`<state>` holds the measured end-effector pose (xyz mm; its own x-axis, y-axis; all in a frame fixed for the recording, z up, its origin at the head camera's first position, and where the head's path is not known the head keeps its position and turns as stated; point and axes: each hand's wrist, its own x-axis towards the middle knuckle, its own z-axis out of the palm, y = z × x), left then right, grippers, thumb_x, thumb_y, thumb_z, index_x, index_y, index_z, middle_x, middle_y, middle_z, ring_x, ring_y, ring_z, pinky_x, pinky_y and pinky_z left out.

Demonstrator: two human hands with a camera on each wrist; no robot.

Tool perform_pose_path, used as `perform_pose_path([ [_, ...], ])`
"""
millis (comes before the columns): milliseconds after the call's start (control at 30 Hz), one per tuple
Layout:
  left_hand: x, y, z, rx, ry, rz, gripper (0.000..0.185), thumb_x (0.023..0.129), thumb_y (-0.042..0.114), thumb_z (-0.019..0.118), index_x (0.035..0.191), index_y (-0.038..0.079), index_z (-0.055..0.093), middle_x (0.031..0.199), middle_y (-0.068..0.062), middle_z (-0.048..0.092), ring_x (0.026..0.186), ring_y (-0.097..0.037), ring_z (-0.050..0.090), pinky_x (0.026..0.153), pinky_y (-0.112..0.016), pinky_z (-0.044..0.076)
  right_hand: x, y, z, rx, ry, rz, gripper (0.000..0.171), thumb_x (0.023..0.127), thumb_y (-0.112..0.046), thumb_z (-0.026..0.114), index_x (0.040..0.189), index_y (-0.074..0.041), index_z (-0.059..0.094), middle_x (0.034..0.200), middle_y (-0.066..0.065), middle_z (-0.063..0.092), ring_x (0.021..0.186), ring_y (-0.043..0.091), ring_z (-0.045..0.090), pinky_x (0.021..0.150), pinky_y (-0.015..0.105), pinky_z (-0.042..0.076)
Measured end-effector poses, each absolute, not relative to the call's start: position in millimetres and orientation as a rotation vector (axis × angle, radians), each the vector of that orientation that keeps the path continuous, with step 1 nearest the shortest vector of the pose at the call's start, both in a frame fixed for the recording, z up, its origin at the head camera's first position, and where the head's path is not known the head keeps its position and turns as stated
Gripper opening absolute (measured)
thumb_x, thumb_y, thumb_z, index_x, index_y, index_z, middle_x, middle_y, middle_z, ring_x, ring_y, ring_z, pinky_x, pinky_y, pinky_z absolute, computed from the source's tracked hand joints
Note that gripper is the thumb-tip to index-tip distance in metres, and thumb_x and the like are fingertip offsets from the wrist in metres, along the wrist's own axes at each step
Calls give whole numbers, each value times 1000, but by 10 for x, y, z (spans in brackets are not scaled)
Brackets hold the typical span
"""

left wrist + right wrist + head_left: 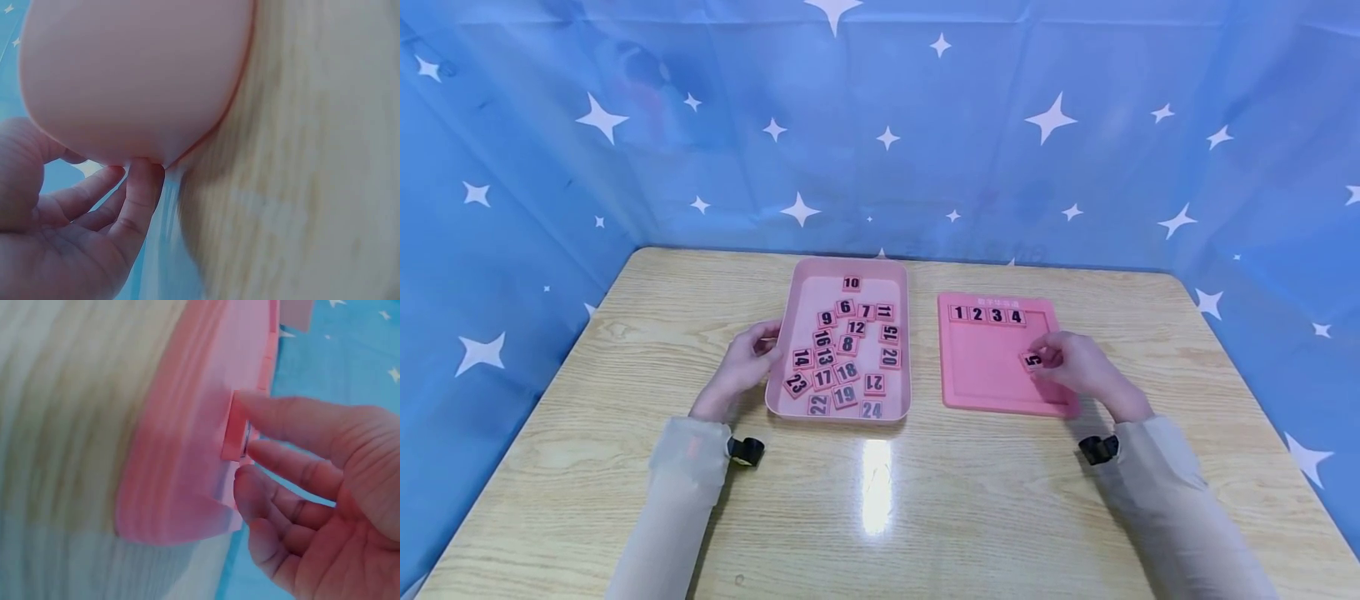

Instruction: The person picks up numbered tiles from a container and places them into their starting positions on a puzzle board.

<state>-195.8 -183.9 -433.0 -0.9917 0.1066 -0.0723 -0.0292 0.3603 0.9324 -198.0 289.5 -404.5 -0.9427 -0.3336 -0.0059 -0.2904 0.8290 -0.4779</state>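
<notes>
Over the pink board (992, 379), the right hand (1078, 367) pinched the number 5 tile (1032, 361) between thumb and fingers, at about 5 o'clock from tiles 1 to 4 (987, 315) seated along the board's top row. At 9 o'clock of the board sat the pink tray (790, 333) of loose tiles; the left hand (741, 367) touched its left wall, fingers relaxed. Both rested on the wooden table (880, 517).
</notes>
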Motion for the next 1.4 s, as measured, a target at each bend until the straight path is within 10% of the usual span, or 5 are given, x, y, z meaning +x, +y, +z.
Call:
perform_pose_path([
  [600,-1959,-1849,-4333,85,2495,1712,47,87,-7,49,133,-11,42,124,-29,49,106,-36,50,87,-30,44,-2015,2859,-4051,-132,2990,-499,42,83,-34,69,63,-8,43,54,0,36,50,15,35,46,28,26],
  [1400,-1973,-1852,-4367,92,2500,1727,46,86,-6,48,132,-11,43,122,-29,50,103,-35,51,82,-25,44,-2085,2888,-4077,-8,2998,-397,45,82,-46,65,60,-11,46,52,0,40,49,16,38,45,30,28],
])
